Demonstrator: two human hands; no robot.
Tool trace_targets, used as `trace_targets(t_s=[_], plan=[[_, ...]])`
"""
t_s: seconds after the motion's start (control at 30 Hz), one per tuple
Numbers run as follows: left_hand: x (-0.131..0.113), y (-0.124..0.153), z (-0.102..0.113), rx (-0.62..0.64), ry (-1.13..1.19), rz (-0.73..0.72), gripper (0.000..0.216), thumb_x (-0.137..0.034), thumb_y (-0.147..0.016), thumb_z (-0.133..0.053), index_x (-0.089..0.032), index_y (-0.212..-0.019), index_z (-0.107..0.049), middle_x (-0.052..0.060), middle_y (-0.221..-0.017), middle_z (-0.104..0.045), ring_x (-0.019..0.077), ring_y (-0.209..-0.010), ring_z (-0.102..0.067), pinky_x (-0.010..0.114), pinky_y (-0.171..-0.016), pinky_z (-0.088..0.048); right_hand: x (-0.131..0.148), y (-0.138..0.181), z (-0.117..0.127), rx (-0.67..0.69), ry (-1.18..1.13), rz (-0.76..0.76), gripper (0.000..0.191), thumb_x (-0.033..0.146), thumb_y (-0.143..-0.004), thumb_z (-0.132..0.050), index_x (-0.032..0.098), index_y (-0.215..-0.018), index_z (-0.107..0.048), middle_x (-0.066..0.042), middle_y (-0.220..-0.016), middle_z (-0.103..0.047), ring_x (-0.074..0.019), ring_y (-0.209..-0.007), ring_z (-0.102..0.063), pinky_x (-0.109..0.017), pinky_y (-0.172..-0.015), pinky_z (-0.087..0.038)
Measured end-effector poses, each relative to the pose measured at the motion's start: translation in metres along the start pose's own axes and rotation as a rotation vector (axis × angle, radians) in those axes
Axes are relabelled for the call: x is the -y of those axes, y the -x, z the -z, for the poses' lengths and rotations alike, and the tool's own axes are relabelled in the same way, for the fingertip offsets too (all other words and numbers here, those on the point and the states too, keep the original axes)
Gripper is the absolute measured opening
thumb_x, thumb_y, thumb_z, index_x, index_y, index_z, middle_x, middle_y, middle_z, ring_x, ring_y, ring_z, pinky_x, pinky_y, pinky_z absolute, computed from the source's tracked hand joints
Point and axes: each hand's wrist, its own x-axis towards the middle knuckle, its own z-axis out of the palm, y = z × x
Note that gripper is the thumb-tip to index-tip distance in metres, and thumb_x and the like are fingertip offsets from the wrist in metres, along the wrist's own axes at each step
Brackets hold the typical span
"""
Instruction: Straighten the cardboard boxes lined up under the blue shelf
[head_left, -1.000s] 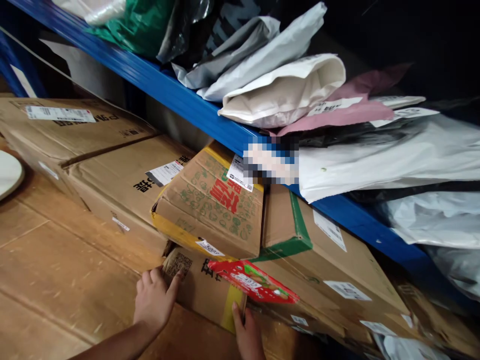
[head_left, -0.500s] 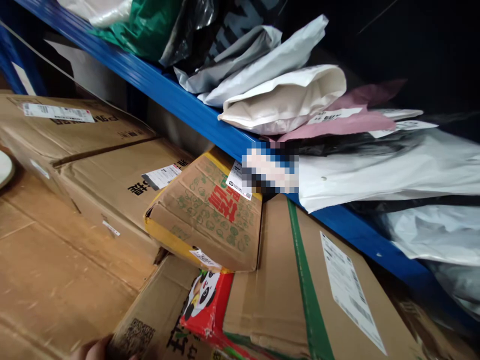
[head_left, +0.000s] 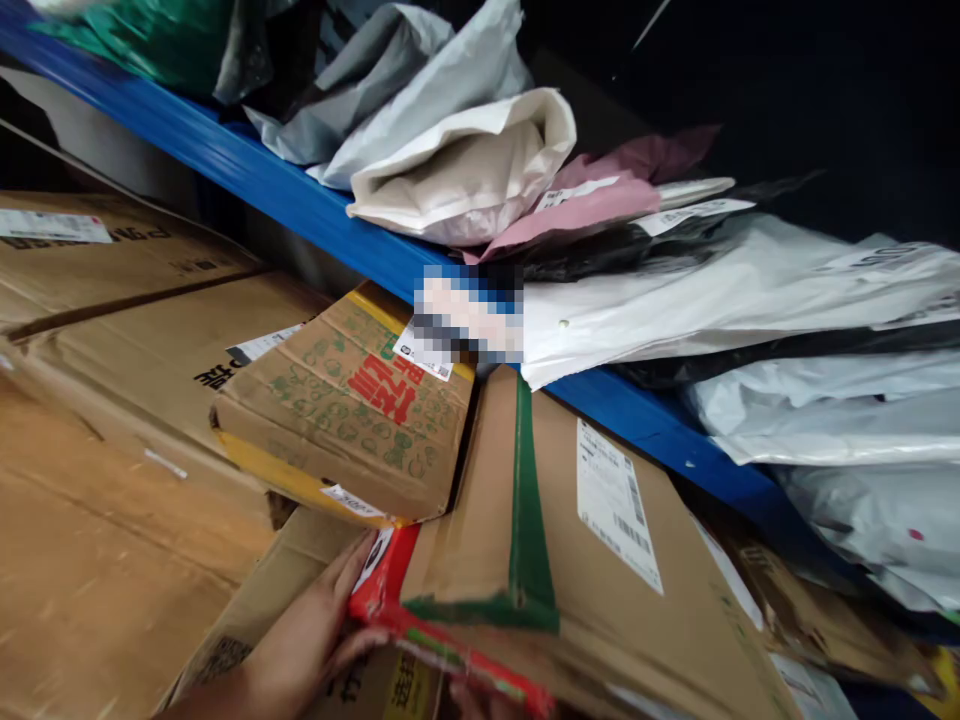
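Down low, the left hand (head_left: 315, 630) lies flat with its fingers stretched out on a brown box (head_left: 262, 610), and its fingertips touch the edge of a red packet (head_left: 390, 590) that sits squeezed between that box and the big box with green tape (head_left: 570, 560) on top. Only a tiny bit of the right hand (head_left: 469, 700) peeks out at the bottom under the red packet, so I cannot tell if it is open or closed. Just above, a box with green drawings (head_left: 352, 410) leans under the blue shelf (head_left: 300, 205), which is piled with soft mail bags (head_left: 465, 170).
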Motion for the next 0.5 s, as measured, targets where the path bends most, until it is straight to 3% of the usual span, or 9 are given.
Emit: trace_targets(t_s=[0.1,0.17,0.27,0.37,0.43,0.5], plan=[[-0.022,-0.03,0.002,0.12,0.139,0.255,0.049,-0.048,-0.084,-0.049,-0.014,-0.119,-0.048,0.017,-0.12,-0.059,0.0274,-0.112,-0.057,0.042,-0.099,-0.045,0.01,-0.005,0.001,-0.004,0.033,-0.004,0.048,0.064,-0.08,-0.051,0.017,-0.083,-0.061,0.001,-0.061,-0.063,-0.0134,-0.051,-0.058,-0.028,-0.054,-0.047],[-0.038,-0.05,0.002,0.117,0.127,0.404,0.043,-0.048,-0.085,-0.044,-0.012,-0.105,-0.054,0.018,-0.108,-0.062,0.0293,-0.101,-0.059,0.044,-0.093,-0.047,0.022,-0.014,0.002,0.01,0.028,-0.028,0.062,0.076,-0.074,-0.042,0.017,-0.081,-0.059,0.001,-0.052,-0.059,-0.0135,-0.042,-0.056,-0.025,-0.043,-0.041],[-0.047,-0.057,0.009,0.077,0.0,0.419,0.047,-0.043,-0.082,-0.049,-0.008,-0.113,-0.054,0.02,-0.117,-0.057,0.032,-0.114,-0.05,0.045,-0.101,-0.039,0.038,-0.025,-0.001,0.083,-0.002,-0.104,0.071,0.084,-0.064,-0.042,0.017,-0.078,-0.06,-0.004,-0.055,-0.064,-0.0173,-0.044,-0.062,-0.024,-0.039,-0.041],[-0.024,-0.018,0.021,-0.021,-0.222,0.362,0.056,-0.039,-0.074,-0.056,-0.011,-0.122,-0.052,0.018,-0.123,-0.052,0.0332,-0.116,-0.046,0.047,-0.104,-0.035,0.041,-0.026,-0.016,0.17,-0.076,-0.142,0.078,0.085,-0.049,-0.055,0.017,-0.085,-0.064,-0.011,-0.081,-0.074,-0.027,-0.072,-0.072,-0.031,-0.049,-0.053],[0.003,0.026,0.029,-0.132,-0.319,0.512,0.072,-0.05,-0.071,-0.051,0.0,-0.123,-0.048,0.025,-0.124,-0.049,0.0372,-0.117,-0.045,0.051,-0.105,-0.033,0.038,-0.025,-0.031,0.202,-0.146,-0.116,0.085,0.087,-0.044,-0.055,0.016,-0.09,-0.065,-0.013,-0.094,-0.074,-0.0298,-0.091,-0.07,-0.036,-0.068,-0.057],[0.027,0.068,0.035,-0.111,-0.22,0.768,0.085,-0.064,-0.068,-0.043,0.002,-0.123,-0.045,0.027,-0.122,-0.05,0.0373,-0.114,-0.05,0.049,-0.101,-0.038,0.033,-0.024,-0.044,0.183,-0.194,-0.069,0.091,0.087,-0.044,-0.055,0.013,-0.096,-0.065,-0.015,-0.103,-0.073,-0.0301,-0.102,-0.067,-0.036,-0.085,-0.053]])
